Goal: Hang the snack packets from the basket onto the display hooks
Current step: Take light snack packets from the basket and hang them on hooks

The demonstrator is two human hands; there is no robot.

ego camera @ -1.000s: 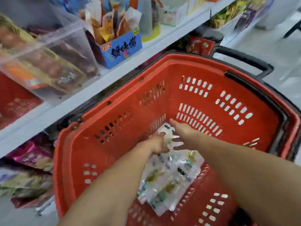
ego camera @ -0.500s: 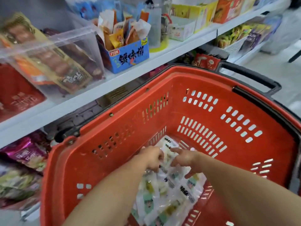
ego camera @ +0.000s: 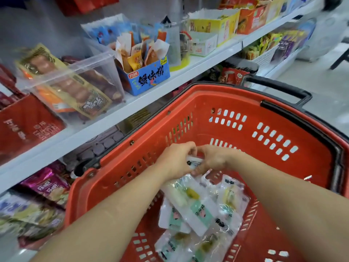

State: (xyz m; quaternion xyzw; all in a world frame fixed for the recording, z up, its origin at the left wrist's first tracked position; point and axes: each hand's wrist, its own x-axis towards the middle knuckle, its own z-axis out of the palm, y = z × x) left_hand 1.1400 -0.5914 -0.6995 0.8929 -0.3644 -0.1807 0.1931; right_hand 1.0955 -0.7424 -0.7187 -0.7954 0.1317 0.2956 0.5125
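A white shop shelf (ego camera: 200, 63) is seen running from 8 o'clock up to 1 o'clock. On it, a clear plastic bin (ego camera: 79, 78) of sausage packs is set at 10 o'clock. A blue cardboard display box (ego camera: 149, 80) of sachets is placed just beside it, towards 11 o'clock. A yellow carton (ego camera: 213, 25) and an orange carton (ego camera: 251, 19) are ranged farther along, at 12 to 1 o'clock. A red carton (ego camera: 28, 127) is seen at 9 o'clock. Beneath the shelf, bagged snacks (ego camera: 47, 186) are stacked at 8 o'clock. A pale grey floor (ego camera: 324, 82) is evenly lit at 2 o'clock, where a dark furniture leg (ego camera: 340, 57) is cut by the edge.
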